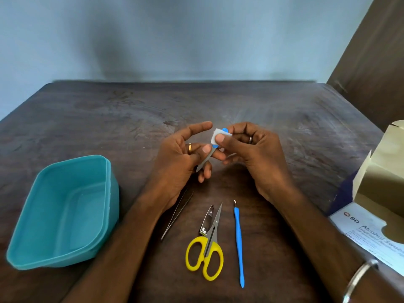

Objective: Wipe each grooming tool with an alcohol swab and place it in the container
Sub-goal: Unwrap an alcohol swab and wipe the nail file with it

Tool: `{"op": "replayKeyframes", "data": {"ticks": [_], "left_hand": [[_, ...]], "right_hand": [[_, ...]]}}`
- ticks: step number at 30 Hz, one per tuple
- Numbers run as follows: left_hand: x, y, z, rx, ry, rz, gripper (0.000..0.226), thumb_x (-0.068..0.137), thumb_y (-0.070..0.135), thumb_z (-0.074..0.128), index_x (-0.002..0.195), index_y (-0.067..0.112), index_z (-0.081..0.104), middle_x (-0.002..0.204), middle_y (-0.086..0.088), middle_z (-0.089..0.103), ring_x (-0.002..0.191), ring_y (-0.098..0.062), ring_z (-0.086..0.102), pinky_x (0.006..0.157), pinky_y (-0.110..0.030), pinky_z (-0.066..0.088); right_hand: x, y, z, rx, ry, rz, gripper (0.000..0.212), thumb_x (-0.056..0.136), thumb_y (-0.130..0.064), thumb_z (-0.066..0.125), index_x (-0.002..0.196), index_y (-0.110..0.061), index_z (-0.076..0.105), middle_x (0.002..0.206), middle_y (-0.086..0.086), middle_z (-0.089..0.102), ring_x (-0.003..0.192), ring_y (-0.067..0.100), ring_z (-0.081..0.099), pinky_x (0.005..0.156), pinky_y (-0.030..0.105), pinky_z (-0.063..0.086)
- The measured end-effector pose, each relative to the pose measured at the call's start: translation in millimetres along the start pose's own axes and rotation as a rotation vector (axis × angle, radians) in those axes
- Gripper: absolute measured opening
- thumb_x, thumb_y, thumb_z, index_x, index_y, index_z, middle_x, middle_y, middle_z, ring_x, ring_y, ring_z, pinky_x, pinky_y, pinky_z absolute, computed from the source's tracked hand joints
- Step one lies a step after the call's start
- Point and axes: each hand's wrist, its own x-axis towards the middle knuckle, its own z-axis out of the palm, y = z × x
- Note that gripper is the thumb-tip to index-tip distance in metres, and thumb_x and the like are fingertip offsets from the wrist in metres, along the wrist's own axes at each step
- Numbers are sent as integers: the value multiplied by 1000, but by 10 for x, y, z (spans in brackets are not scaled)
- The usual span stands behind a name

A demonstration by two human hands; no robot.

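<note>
My left hand [181, 158] pinches the metal blade of a small nail file [204, 161] with a blue handle, held above the table. My right hand [251, 149] pinches a white alcohol swab [220, 135] folded around the file's blue handle end. On the table below lie metal tweezers [177, 214], a nail clipper [206, 220], yellow-handled scissors [206, 252] and a blue-handled cuticle pusher [238, 243]. A teal plastic container [63, 213] stands at the left with nothing in it.
An opened box of alcohol swabs [376, 206] stands at the right edge of the dark wooden table [109, 119]. A wall rises behind the table's far edge. A metal bangle [358, 278] circles my right wrist.
</note>
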Motion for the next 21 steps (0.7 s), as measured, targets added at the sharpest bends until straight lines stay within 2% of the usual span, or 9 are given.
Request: {"op": "replayKeyframes", "data": {"ticks": [4, 7, 13, 17, 21], "left_hand": [[-6, 10, -7, -9, -7, 1, 41, 95, 4, 58, 134, 17, 54, 88, -18, 75, 54, -27, 63, 49, -32, 51], [-16, 13, 17, -17, 6, -2, 35, 92, 6, 62, 126, 12, 59, 91, -15, 76, 58, -27, 67, 54, -33, 55], [10, -74, 55, 54, 80, -20, 9, 90, 7, 65, 98, 10, 70, 78, -16, 74, 56, -25, 68, 56, -33, 56], [6, -85, 60, 85, 73, -8, 7, 89, 7, 66, 96, 9, 70, 75, -17, 74, 53, -27, 66, 53, -33, 56], [-2, -73, 39, 87, 59, -5, 7, 89, 9, 67, 94, 11, 72, 72, -16, 73, 50, -27, 64, 49, -31, 52]], "right_hand": [[0, 0, -2, -11, 29, -17, 11, 88, -10, 72, 97, -4, 72, 79, 12, 76, 64, 18, 70, 58, 29, 57], [7, 3, 11, 14, 65, -14, 13, 89, -7, 70, 99, 1, 70, 80, 15, 76, 63, 18, 70, 58, 29, 57], [34, 5, -9, 58, 141, -38, 17, 85, -5, 75, 100, -3, 69, 83, 13, 77, 70, 23, 73, 61, 32, 59], [32, 4, 8, 43, 99, -41, 29, 76, 3, 80, 100, -7, 68, 75, 3, 74, 69, 19, 70, 62, 34, 60], [33, -2, 18, 11, 78, -54, 41, 75, 6, 80, 112, -7, 68, 78, 6, 70, 73, 17, 68, 68, 34, 62]]}}
